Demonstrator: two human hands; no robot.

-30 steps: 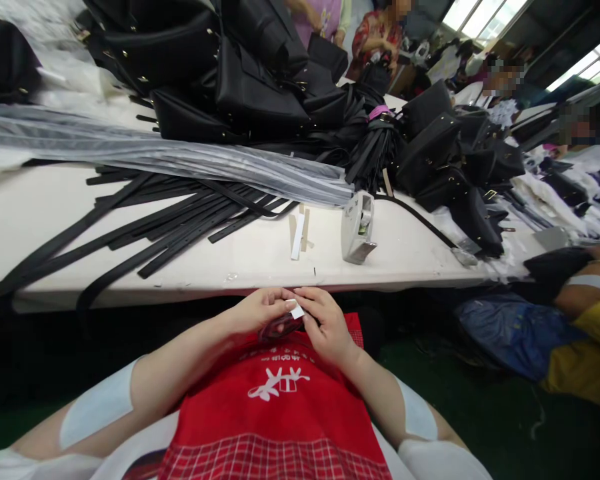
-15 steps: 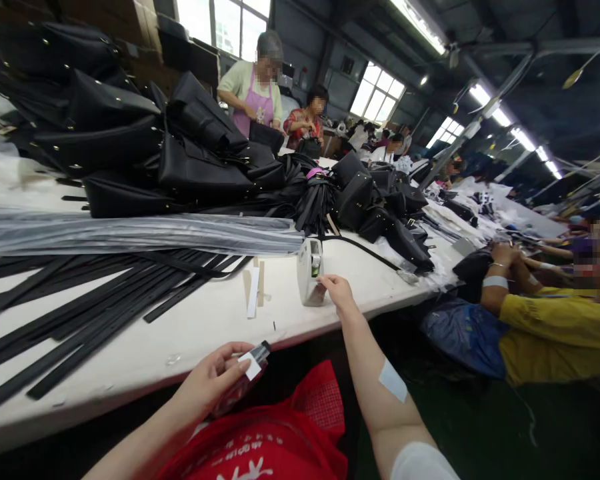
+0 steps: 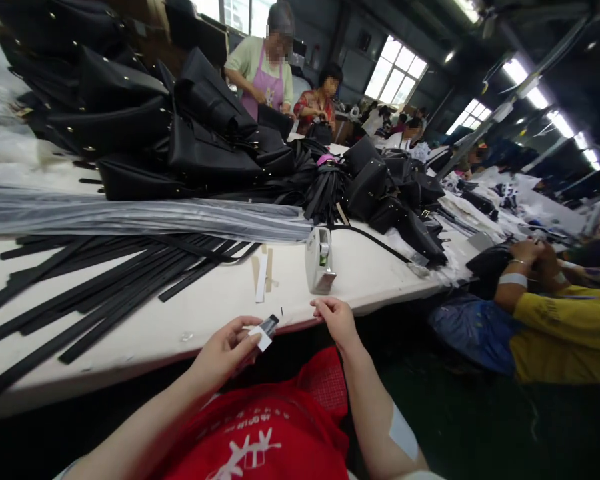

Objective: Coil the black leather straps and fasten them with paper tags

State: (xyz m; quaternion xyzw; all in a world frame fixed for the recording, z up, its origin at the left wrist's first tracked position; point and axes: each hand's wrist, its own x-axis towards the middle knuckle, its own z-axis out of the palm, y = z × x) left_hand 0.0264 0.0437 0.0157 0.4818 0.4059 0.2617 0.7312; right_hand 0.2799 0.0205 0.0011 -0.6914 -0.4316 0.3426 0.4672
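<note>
My left hand (image 3: 230, 343) is closed around a short black piece in clear wrapping (image 3: 270, 324), held just in front of the table edge. Under the thumb, a white paper slip (image 3: 263, 337) lies across that piece. My right hand (image 3: 336, 319) has its thumb and forefinger pinched together, slightly apart from the left hand; whatever is between the fingertips is too small to make out. Right behind it, a pale tape dispenser (image 3: 320, 263) stands upright on the table. White and tan paper strips (image 3: 261, 277) lie to the dispenser's left.
Black straps (image 3: 115, 280) spread over the white table (image 3: 145, 340) at left, below a grey plastic-wrapped bundle (image 3: 145, 217). Black bags (image 3: 125, 137) are piled behind. A person in a purple apron (image 3: 267, 80) stands opposite; another in yellow (image 3: 565, 327) sits at right.
My right hand has pulled away from the tape dispenser toward me and my left hand. The left hand still holds the wrapped black piece and the slip. The view has shifted slightly.
</note>
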